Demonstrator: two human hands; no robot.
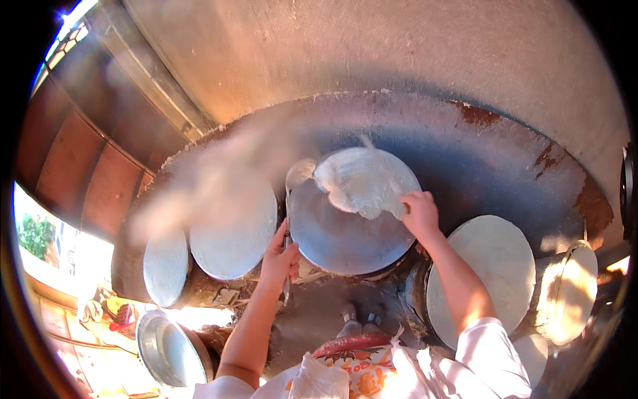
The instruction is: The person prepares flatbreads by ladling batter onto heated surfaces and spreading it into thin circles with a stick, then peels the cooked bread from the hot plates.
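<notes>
In the middle, a round dark griddle [339, 236] carries a wet, whitish sheet of batter [365, 181] over its far part, with an uneven near edge. My left hand [280, 258] is closed round the handle of a ladle [300, 173], held upright along the griddle's left side. The ladle's pale round bowl lies by the left edge of the batter. Over the griddle's right side, my right hand [421, 214] has its fingers pressed together at the batter's right edge. A pale, thin piece shows at its fingertips; whether it is batter or a scraper, I cannot tell.
Pale round discs lie on both sides: a large one [234, 226] and a smaller one [166, 269] at left, a large one [482, 272] and another [571, 292] at right. A metal basin [163, 349] stands lower left. Steam blurs the far left. A curved wall [425, 60] rises behind.
</notes>
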